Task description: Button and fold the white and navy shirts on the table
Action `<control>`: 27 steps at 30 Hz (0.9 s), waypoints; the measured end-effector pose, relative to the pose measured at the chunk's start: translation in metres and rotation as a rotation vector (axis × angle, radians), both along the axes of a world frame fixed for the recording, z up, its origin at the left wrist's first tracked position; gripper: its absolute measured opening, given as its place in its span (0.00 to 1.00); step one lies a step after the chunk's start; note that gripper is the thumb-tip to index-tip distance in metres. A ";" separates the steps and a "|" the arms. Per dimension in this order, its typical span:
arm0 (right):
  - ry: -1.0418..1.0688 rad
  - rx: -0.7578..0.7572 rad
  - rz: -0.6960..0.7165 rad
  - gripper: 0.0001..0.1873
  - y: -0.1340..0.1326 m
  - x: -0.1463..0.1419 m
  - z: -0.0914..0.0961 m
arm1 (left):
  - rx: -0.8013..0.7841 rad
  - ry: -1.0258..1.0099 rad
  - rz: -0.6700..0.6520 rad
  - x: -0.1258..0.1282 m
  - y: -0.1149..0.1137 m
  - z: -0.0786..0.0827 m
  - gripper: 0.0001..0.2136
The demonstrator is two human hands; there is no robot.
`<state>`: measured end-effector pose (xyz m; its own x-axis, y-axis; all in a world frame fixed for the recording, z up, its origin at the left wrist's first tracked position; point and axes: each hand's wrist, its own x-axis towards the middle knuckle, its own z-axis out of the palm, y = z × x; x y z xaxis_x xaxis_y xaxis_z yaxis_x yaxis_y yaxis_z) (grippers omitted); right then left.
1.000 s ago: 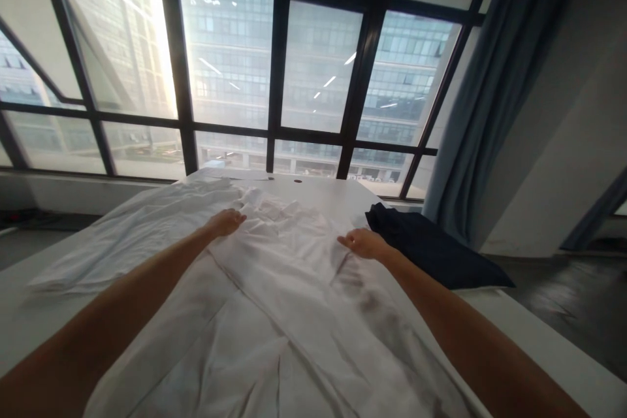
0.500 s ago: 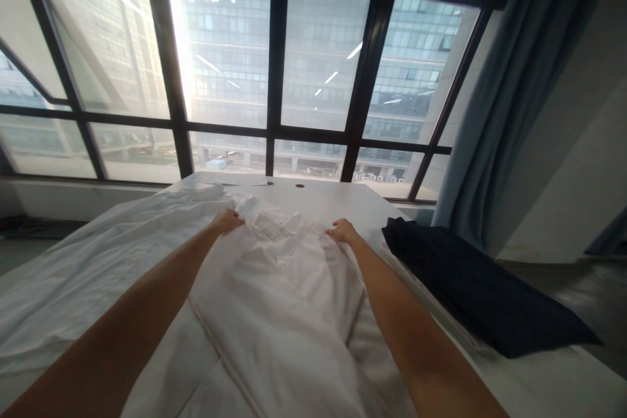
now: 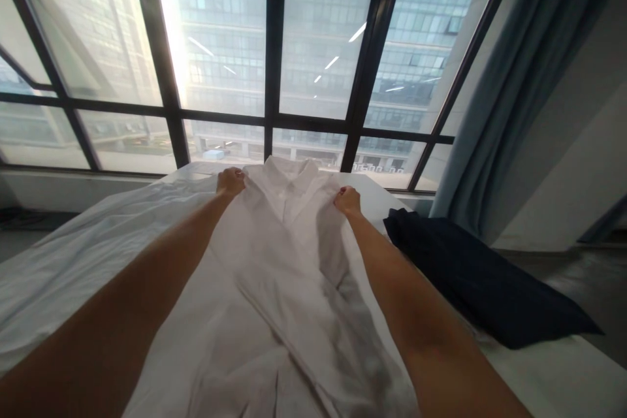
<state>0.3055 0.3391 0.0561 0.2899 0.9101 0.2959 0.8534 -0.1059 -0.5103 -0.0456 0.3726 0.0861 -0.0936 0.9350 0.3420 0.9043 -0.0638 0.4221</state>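
A white collared shirt (image 3: 274,255) lies front up along the white table (image 3: 539,372), its collar at the far end. My left hand (image 3: 231,181) is closed on the shirt's left shoulder beside the collar. At the right shoulder my right hand (image 3: 347,200) pinches the cloth too. Both arms are stretched far forward and the shirt is drawn taut between the hands. Its lower part is creased near me.
More white cloth (image 3: 83,255) lies spread to the left of the shirt. A dark navy garment (image 3: 470,281) sits on the table's right side. Large dark-framed windows (image 3: 274,52) stand beyond the table's far edge, with a grey-blue curtain (image 3: 509,91) at the right.
Both hands took hold of the shirt's shoulders and moved away from me toward the window. The crumpled collar area is now pulled flat and straight.
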 end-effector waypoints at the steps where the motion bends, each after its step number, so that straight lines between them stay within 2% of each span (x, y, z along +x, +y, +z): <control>1: -0.032 -0.006 0.006 0.26 -0.003 -0.004 -0.002 | -0.016 0.009 -0.009 0.006 0.002 -0.007 0.23; 3: -0.126 -0.069 0.085 0.30 -0.010 -0.016 -0.012 | -0.054 0.048 -0.071 0.018 0.000 -0.029 0.27; 7: -0.270 -0.263 0.362 0.33 -0.031 -0.048 -0.043 | -0.137 0.266 -0.370 0.032 -0.020 -0.083 0.27; 10: -0.311 -0.349 0.456 0.38 -0.046 -0.068 -0.062 | -0.231 0.416 -0.432 0.037 -0.035 -0.105 0.28; 13: -0.365 -0.383 0.474 0.42 -0.061 -0.075 -0.069 | -0.293 0.436 -0.408 0.039 -0.047 -0.108 0.30; 16: -0.396 -0.397 0.509 0.44 -0.079 -0.071 -0.067 | -0.328 0.442 -0.403 0.036 -0.061 -0.108 0.30; 21: -0.454 -0.351 0.623 0.42 -0.102 -0.062 -0.054 | -0.246 0.468 -0.407 0.031 -0.083 -0.111 0.27; 24: -0.472 -0.260 0.551 0.34 -0.091 -0.069 -0.042 | -0.145 0.420 -0.356 0.044 -0.078 -0.100 0.24; 27: -0.473 -0.148 0.466 0.28 -0.061 -0.080 -0.040 | -0.139 0.373 -0.317 0.066 -0.063 -0.090 0.26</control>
<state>0.2252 0.2784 0.0164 -0.2721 0.9494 0.1567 0.9547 0.2868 -0.0796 0.0207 0.3098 -0.0036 0.3067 0.9367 0.1687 0.9405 -0.3255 0.0976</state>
